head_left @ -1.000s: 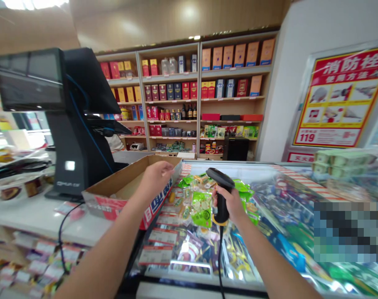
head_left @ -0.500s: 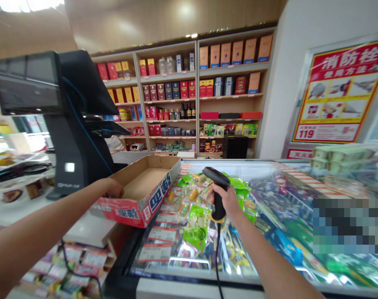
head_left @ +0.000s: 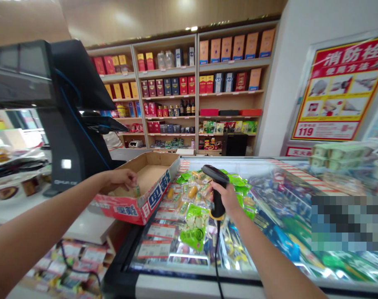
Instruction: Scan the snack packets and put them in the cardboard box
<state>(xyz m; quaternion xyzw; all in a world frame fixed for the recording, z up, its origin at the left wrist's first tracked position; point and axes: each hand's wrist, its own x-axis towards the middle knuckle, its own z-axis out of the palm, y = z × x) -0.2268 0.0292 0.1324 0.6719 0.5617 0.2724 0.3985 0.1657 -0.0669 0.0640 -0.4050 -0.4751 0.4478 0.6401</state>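
My right hand [head_left: 229, 198] grips the handle of a black barcode scanner [head_left: 215, 182], held upright over a pile of green snack packets [head_left: 195, 199] on the glass freezer lid [head_left: 270, 195]. The scanner's cable hangs down toward me. My left hand [head_left: 122, 179] reaches into a shallow open cardboard box [head_left: 151, 195] with red and blue print, fingers pinched on a small green packet [head_left: 136, 190] inside it.
A black checkout terminal [head_left: 67, 124] with two screens stands on the white counter [head_left: 83, 226] at left, behind the box. Shelves of boxed goods [head_left: 192, 87] fill the back wall. A red safety poster [head_left: 338, 95] hangs at right. Stacked pale cartons [head_left: 338, 155] sit on the freezer's right side.
My left hand went from the box's far rim to its near left side, then into the box, pinching a small green packet. The scanner hand stayed nearly still.
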